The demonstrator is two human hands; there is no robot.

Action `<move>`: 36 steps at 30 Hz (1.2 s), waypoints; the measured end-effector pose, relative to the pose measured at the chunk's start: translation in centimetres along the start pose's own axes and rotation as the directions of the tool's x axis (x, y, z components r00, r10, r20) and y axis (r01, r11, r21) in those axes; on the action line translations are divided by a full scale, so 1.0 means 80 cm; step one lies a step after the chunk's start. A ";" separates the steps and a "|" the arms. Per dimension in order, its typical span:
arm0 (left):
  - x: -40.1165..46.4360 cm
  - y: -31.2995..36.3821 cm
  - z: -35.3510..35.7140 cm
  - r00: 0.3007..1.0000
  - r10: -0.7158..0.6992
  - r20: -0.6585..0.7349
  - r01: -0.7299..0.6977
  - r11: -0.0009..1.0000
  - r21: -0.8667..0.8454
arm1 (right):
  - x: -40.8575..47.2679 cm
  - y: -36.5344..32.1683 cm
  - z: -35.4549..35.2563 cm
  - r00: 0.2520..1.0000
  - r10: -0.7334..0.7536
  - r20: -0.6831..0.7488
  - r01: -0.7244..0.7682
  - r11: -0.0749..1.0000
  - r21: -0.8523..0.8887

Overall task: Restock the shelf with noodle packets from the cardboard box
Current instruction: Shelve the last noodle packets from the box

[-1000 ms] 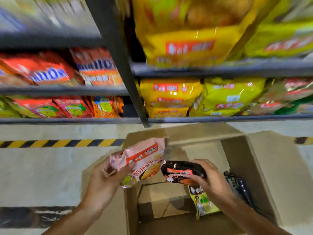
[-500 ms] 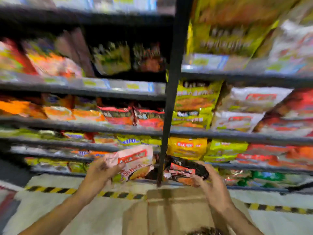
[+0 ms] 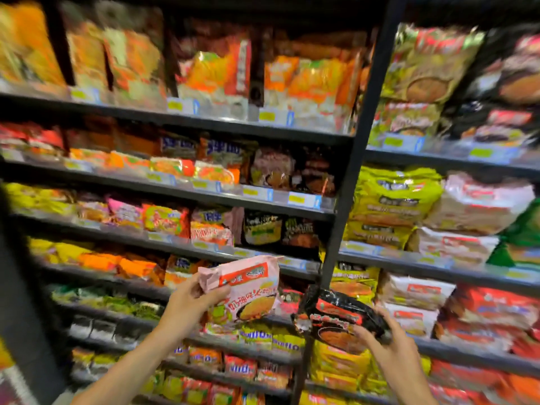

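Observation:
My left hand (image 3: 191,301) grips a pink noodle packet (image 3: 248,287) by its left end and holds it up in front of the left shelf bay. A black noodle packet with red print (image 3: 333,317) is held in my right hand (image 3: 391,343), low down by the black upright post (image 3: 350,171). Both packets hang in the air, short of the shelves. The cardboard box is out of view.
Dark metal shelves (image 3: 204,197) fill the view, packed with noodle packets of many colours. Black packets (image 3: 277,229) stand on the third shelf of the left bay next to the post. Large yellow and white multipacks (image 3: 394,200) fill the right bay. The picture is blurred.
My view has swung up from the open cardboard box to the shelves. Both hands have lifted their packets from over the box to shelf height.

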State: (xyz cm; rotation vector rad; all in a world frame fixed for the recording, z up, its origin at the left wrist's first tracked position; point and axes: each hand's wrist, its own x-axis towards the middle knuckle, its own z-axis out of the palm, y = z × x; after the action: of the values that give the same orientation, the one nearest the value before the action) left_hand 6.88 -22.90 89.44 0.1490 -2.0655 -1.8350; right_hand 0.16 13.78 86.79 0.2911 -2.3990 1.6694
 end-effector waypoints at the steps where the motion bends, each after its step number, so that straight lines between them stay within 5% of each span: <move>1: -0.008 0.010 -0.007 1.000 0.021 -0.015 -0.021 1.000 -0.002 | 0.001 -0.007 -0.002 1.000 -0.024 0.005 0.024 1.000 -0.006; 10: -0.052 0.063 -0.056 0.982 0.130 -0.136 -0.114 0.986 0.120 | 0.008 -0.066 0.021 0.987 -0.150 0.054 0.148 0.989 0.024; 15: -0.026 0.066 -0.077 0.987 0.139 -0.077 -0.133 0.987 0.086 | 0.002 -0.072 0.043 0.990 -0.132 0.057 0.133 0.991 -0.021; 28: 0.220 0.069 -0.136 0.942 0.323 0.089 -0.321 0.946 -0.035 | 0.062 -0.093 0.179 0.987 0.002 -0.162 -0.015 0.997 -0.079; 36: 0.349 0.126 -0.074 0.916 0.382 0.124 -0.357 0.915 -0.185 | 0.067 -0.104 0.208 0.958 0.067 -0.280 -0.095 0.992 -0.086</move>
State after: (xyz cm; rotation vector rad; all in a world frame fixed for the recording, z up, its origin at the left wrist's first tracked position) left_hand -15.22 -35.95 105.42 -0.4183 -1.8730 -1.8029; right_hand -3.57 -4.92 90.13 -0.0551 -2.2991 1.5030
